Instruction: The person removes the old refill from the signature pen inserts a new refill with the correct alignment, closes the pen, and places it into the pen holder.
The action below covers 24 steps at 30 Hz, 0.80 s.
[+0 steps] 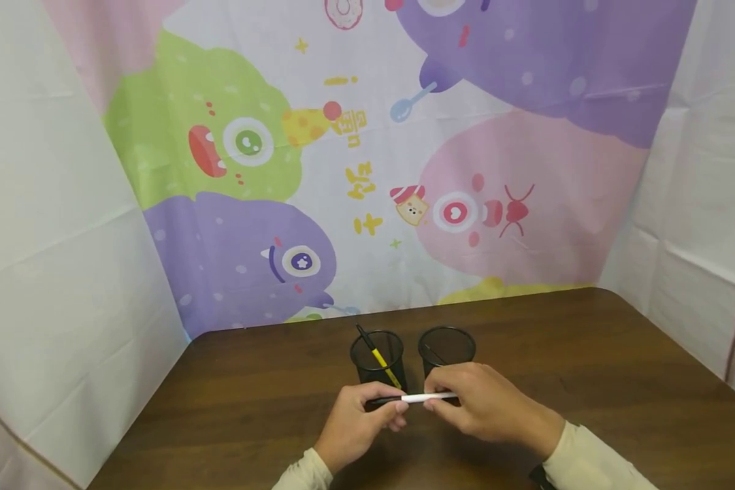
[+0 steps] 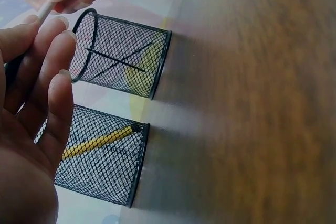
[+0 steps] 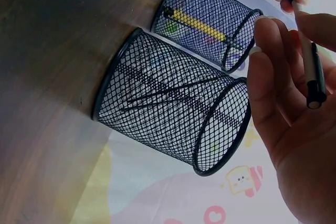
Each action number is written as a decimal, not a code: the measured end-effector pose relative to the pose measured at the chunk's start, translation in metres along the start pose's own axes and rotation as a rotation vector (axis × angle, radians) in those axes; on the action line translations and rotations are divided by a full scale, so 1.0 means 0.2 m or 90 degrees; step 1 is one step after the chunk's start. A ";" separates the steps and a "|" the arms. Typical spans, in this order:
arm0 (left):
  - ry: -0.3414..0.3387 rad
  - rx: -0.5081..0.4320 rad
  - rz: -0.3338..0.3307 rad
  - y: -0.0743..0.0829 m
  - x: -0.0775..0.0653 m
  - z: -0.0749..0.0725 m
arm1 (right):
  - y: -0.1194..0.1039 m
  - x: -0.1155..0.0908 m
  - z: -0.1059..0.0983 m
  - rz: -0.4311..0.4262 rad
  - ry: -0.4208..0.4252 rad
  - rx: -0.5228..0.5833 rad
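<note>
A pen [image 1: 415, 398] with a white barrel and black ends is held level between both hands. My left hand [image 1: 352, 423] pinches its black end between thumb and fingers. My right hand [image 1: 496, 406] pinches the white barrel near the other end, where a black clip and tip show in the right wrist view. Just beyond the hands stand two black mesh pen holders. The left holder [image 1: 365, 374] has a yellow and black pen [image 1: 378, 357] leaning in it. Inside the right holder [image 3: 152, 98] are thin dark sticks, whose kind I cannot tell.
Both holders stand on a dark brown wooden table [image 1: 251, 401]. A cloth backdrop [image 1: 367, 272] with cartoon monsters hangs behind the table's far edge. White cloth walls [image 1: 49, 224] rise at the left and right sides.
</note>
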<state>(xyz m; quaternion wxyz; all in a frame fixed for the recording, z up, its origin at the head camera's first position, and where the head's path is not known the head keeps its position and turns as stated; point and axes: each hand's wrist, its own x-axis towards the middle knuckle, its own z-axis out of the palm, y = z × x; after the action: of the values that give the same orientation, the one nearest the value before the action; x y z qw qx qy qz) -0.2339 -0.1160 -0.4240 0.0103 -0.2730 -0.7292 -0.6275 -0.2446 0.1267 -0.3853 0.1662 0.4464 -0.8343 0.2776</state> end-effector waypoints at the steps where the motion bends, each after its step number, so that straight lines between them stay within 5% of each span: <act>1: -0.001 -0.003 -0.001 0.00 0.00 0.00 | 0.00 0.00 0.00 0.005 -0.001 0.000; 24: 0.009 -0.004 0.011 0.00 0.00 0.01 | 0.01 -0.01 -0.01 0.061 -0.049 0.029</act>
<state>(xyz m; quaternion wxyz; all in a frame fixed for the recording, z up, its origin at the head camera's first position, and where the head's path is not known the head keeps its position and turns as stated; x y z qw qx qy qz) -0.2329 -0.1140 -0.4251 0.0202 -0.2752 -0.7247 -0.6314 -0.2446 0.1300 -0.3861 0.1103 0.4199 -0.8541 0.2865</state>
